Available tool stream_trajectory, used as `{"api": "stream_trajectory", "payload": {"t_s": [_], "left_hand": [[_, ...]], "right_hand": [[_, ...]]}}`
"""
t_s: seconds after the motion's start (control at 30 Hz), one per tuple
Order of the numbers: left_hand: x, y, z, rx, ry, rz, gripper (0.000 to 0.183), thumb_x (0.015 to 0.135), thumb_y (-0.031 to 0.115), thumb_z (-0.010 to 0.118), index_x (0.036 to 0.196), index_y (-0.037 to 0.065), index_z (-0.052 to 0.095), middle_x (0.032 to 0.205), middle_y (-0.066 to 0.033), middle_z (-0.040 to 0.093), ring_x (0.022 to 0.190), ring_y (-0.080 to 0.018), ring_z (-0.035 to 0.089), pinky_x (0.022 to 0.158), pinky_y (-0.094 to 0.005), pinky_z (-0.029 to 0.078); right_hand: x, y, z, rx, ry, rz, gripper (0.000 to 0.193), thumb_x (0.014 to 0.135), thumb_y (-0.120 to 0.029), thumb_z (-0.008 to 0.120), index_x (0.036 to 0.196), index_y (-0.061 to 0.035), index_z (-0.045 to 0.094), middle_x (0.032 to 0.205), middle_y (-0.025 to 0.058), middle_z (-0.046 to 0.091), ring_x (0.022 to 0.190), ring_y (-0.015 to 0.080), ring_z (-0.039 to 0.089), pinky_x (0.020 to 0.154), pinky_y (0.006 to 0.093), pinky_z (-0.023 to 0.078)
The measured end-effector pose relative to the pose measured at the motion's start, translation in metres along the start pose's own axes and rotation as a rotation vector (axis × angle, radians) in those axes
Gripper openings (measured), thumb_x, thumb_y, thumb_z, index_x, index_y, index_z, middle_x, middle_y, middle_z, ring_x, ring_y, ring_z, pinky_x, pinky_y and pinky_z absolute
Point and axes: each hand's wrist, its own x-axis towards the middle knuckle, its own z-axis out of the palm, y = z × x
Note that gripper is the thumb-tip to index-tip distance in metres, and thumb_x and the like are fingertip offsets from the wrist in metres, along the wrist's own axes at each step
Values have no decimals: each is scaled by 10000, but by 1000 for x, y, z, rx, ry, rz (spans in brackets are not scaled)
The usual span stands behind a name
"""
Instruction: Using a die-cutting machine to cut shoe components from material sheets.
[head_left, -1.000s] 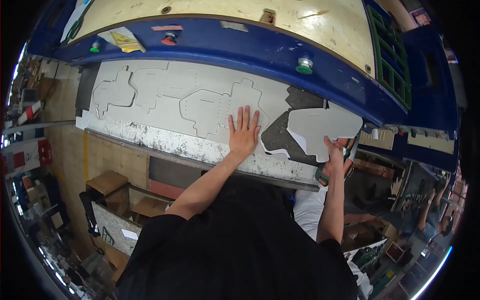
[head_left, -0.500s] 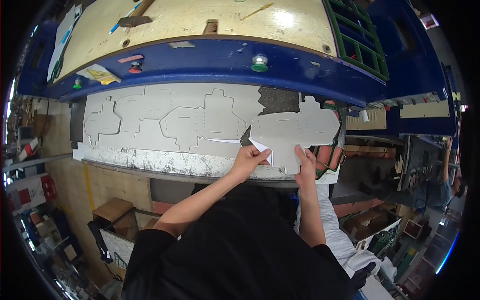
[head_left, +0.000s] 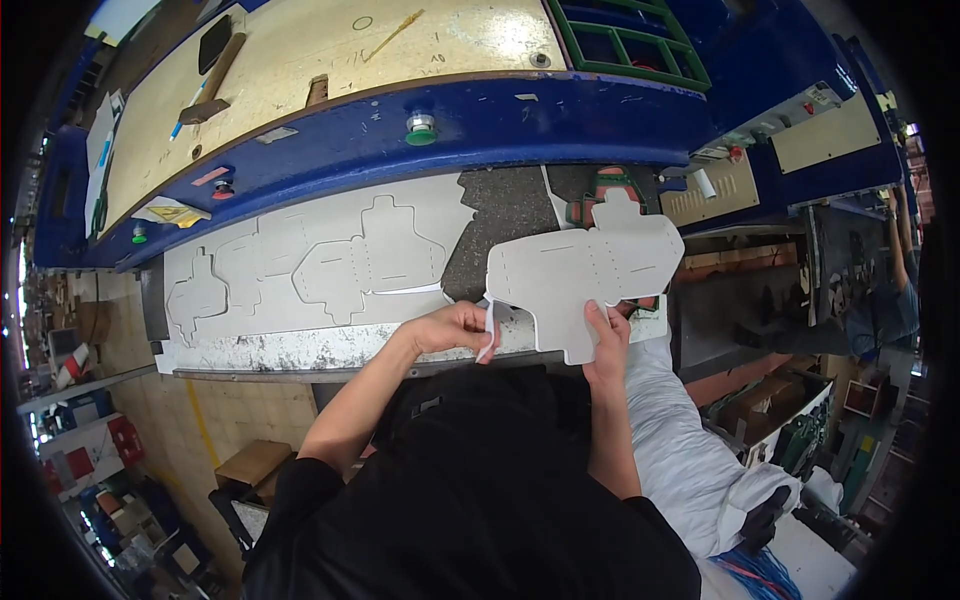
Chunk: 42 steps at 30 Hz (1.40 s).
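Note:
My right hand (head_left: 607, 345) grips a grey die-cut cardboard blank (head_left: 575, 270) by its lower edge, thumb on top. The blank has a stepped outline, dashed crease lines and slits, and is held above the bench. At its left edge, my left hand (head_left: 455, 332) pinches a narrow white-sided strip (head_left: 490, 330); whether the strip is still joined to the blank I cannot tell. To the left lies a grey cardboard sheet (head_left: 425, 215) with several similar cut outlines. Partly behind the blank sits a red and green cutting die (head_left: 612, 186).
Beyond the sheet runs a blue machine beam (head_left: 330, 135) with a green button (head_left: 421, 130). A hammer (head_left: 215, 90) and a green frame (head_left: 630, 45) rest on its pale top. White fabric (head_left: 650, 420) hangs at my right. Another person's arm (head_left: 898, 240) shows at far right.
The view has swung to the right. The blank has moved right, away from the cut sheet, uncovering more of the dark bench. My left hand has bent the white strip downward, away from the blank.

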Motion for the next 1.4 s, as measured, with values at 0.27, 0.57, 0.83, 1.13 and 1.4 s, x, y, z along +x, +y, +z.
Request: {"api": "stream_trajectory", "payload": {"t_s": [0.27,0.57,0.83,1.13,1.4], "left_hand": [[28,11,29,20,641,99,217,981,239,567,1006,33,631,919,-39,672,907,-133,652,806,-303,556],[32,8,39,-146,590,20,169,944,179,623,860,33,630,864,-34,654,726,-127,633,703,-268,535],[13,12,20,-204,298,-143,155,939,169,614,861,36,629,824,-46,637,730,-162,642,698,-270,527],[6,51,36,755,555,-96,452,902,286,666,1266,33,578,1190,-118,661,1087,-263,622,911,-399,488],[-20,-13,49,-344,1249,367,478,880,209,718,1262,8,511,1125,-109,648,985,-178,626,878,-340,512]], "right_hand": [[5,-6,-18,-26,16,-58,211,909,-161,649,1029,11,663,955,44,672,852,121,627,762,265,486],[8,-19,-27,-24,9,-20,193,891,-136,670,986,32,676,902,37,668,795,99,612,707,244,472],[17,-31,-63,-125,53,-113,175,898,-136,653,969,22,680,876,36,674,755,103,614,690,249,476],[6,-84,-63,-791,-455,-214,156,823,-100,733,927,13,704,841,17,695,768,88,598,718,256,474],[29,-20,110,-1233,-663,-349,270,756,-195,804,857,19,676,763,39,684,713,105,621,700,271,509]]}}
